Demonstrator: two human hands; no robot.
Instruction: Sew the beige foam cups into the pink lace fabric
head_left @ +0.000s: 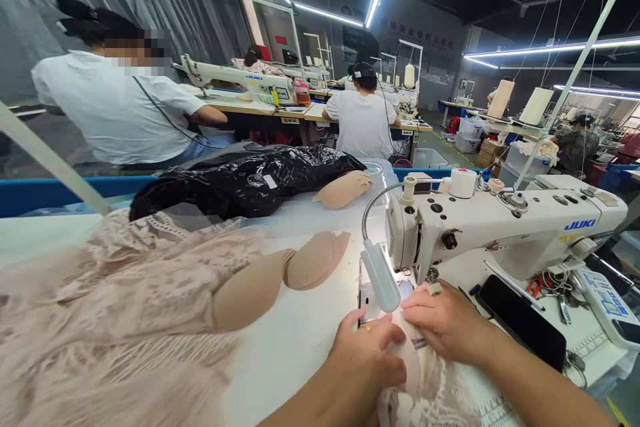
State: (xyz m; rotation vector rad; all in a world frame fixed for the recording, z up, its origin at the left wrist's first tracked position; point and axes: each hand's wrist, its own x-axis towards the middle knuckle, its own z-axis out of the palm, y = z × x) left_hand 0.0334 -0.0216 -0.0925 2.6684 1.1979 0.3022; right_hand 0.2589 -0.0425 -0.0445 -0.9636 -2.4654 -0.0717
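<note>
A beige lace garment with a padded cup point(411, 368) lies at the needle area of a white sewing machine point(500, 223). My left hand point(367, 350), a ring on one finger, is closed on the left edge of this piece with its fingers curled. Close by on the other side, my right hand point(445, 320) presses the cloth beside the machine's foot, fingers together. The needle itself is hidden behind a grey lamp head point(383, 277) on a bendable neck. Lace trails from beneath both hands toward the table's front edge.
Beige lace garments point(150, 293) with bra cups point(250, 293) are heaped on the left. Behind them lie a black plastic bag point(245, 180) and a loose cup point(344, 189). A phone point(523, 320) and scissors point(535, 287) sit right. Co-workers sit ahead.
</note>
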